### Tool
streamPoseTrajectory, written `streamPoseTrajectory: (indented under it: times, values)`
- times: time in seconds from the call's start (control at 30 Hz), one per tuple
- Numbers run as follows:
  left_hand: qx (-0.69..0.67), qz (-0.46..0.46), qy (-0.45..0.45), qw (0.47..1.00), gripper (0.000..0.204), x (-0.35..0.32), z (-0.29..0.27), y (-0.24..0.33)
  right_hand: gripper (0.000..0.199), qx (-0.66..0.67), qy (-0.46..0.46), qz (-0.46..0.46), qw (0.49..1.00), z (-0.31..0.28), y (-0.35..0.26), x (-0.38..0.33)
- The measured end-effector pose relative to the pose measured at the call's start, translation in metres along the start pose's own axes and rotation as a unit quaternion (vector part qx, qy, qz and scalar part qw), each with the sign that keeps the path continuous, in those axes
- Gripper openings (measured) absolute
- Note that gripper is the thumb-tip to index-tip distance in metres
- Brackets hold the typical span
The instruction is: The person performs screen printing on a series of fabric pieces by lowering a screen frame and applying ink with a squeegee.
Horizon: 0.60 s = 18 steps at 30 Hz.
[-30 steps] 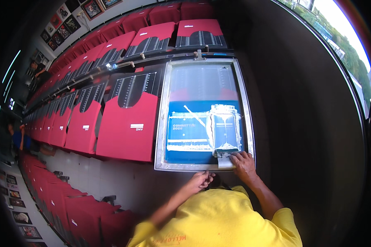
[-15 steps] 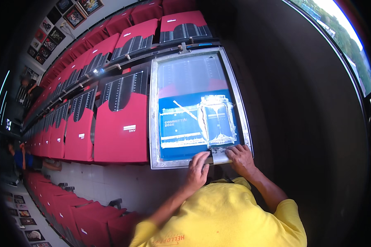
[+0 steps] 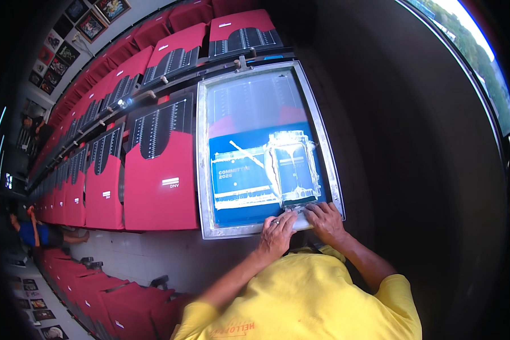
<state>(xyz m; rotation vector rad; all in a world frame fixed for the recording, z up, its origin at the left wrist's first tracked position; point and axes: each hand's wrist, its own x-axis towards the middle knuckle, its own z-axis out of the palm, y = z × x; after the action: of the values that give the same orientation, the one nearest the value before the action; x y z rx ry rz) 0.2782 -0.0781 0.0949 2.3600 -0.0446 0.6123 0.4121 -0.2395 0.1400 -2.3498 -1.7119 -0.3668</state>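
Note:
A silver-framed printing screen (image 3: 204, 170) lies in front of me over a red shirt. Its blue mesh (image 3: 238, 214) carries whitish smears and taped-looking edges around a clear rectangle. At its near end both hands grip a squeegee (image 3: 302, 222) with a pale handle, its blade down against the mesh. My left hand (image 3: 276, 233) is closed on the squeegee's left end. My right hand (image 3: 326, 223) is closed on the right end, close to the frame's right rail. A dark strip shows on the mesh just beyond the blade; the fingers hide most of the squeegee.
Red shirts (image 3: 160, 198) on black boards (image 3: 158, 127) stand in long rows to the left and beyond. A metal rail (image 3: 153, 97) with clamps runs between them. Another person in blue (image 3: 37, 232) is far left. A dark wall and window (image 3: 476, 51) are at right.
My left hand has moved right and closed on the squeegee beside my right hand. The squeegee has tilted and a dark strip now shows beyond it. The view has shifted slightly.

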Motion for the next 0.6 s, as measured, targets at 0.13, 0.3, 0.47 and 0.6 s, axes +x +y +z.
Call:
streamPoseTrajectory:
  times: [0.13, 0.3, 0.47, 0.6]
  values:
    - [0.049, 0.009, 0.027, 0.998, 0.044, 0.038, 0.004, -0.03, 0.016, -0.032, 0.014, -0.015, 0.999, 0.016, 0.032, 0.04]
    - [0.056, 0.004, 0.066, 0.996, 0.029, 0.12, -0.007, -0.088, 0.008, -0.074, 0.014, -0.02, 0.997, 0.032, 0.086, 0.127]
    - [-0.005, -0.025, 0.068, 0.997, 0.027, 0.169, -0.029, -0.107, 0.016, -0.042, -0.033, -0.002, 0.999, 0.011, 0.112, 0.186]
    - [-0.007, -0.011, 0.097, 0.995, 0.027, 0.149, -0.049, -0.079, 0.009, -0.079, -0.015, -0.051, 0.995, -0.023, 0.088, 0.182]
